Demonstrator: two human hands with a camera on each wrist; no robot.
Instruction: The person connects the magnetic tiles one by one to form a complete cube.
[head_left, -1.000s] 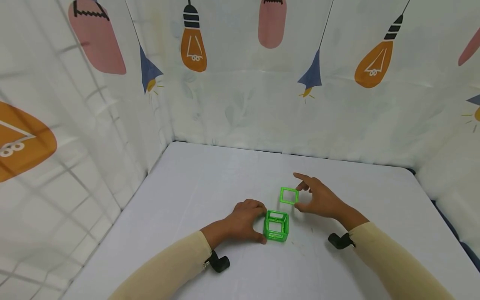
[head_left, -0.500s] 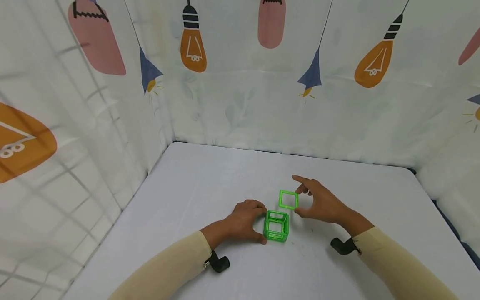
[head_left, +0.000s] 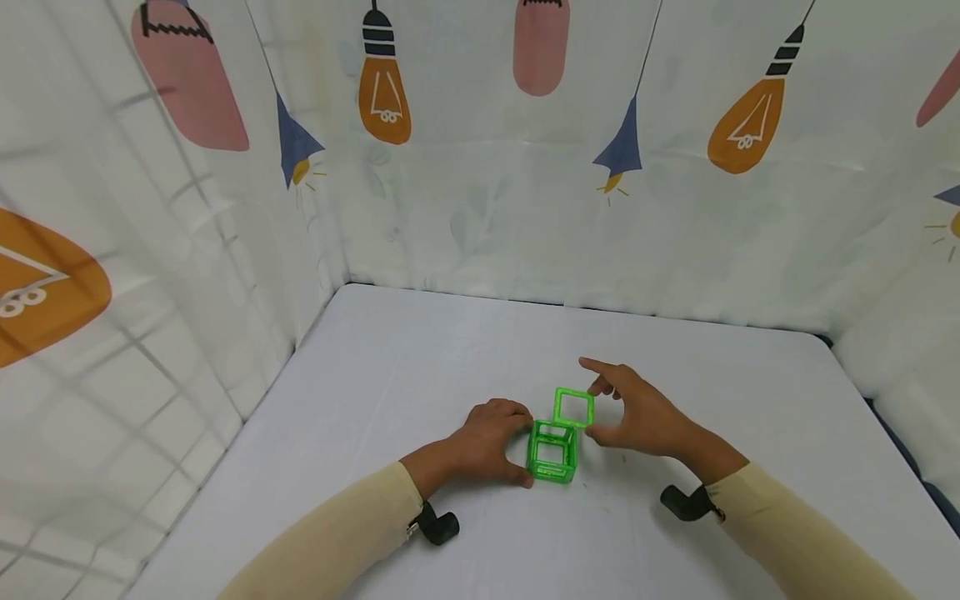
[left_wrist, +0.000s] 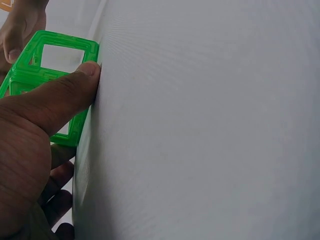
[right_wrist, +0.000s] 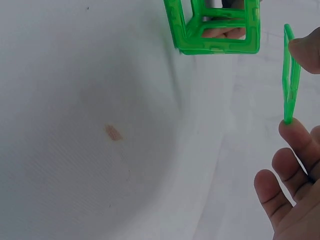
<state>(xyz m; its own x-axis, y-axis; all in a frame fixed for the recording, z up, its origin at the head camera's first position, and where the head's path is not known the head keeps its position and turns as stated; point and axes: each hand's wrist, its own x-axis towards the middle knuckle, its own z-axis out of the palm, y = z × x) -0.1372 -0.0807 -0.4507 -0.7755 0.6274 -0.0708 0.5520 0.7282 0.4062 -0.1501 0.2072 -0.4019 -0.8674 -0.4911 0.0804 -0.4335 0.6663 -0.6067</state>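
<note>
My left hand point(head_left: 491, 442) rests on the white table and holds a green open-frame cube point(head_left: 552, 474) of magnetic tiles by its left side. In the left wrist view the thumb lies across the cube's frame point(left_wrist: 70, 37), with the fingers behind it. My right hand point(head_left: 641, 412) pinches a single green square magnetic tile point(head_left: 557, 407) by its right edge, between thumb and a finger. The tile is upright, just over the cube's far top edge, and overlaps it in the head view. Seen from the right wrist, the tile point(right_wrist: 288, 107) appears edge-on, apart from the cube.
The white tabletop point(head_left: 420, 350) spreads around both hands, with a small brownish mark point(right_wrist: 113, 133) on it near the cube. A white curtain point(head_left: 480, 192) printed with lamps and bulbs closes off the back and sides. Each wrist carries a small black camera point(head_left: 438, 525).
The right hand has brought the square tile toward the person and slightly left, from behind the cube to its far top edge. The left hand and the cube have stayed in place.
</note>
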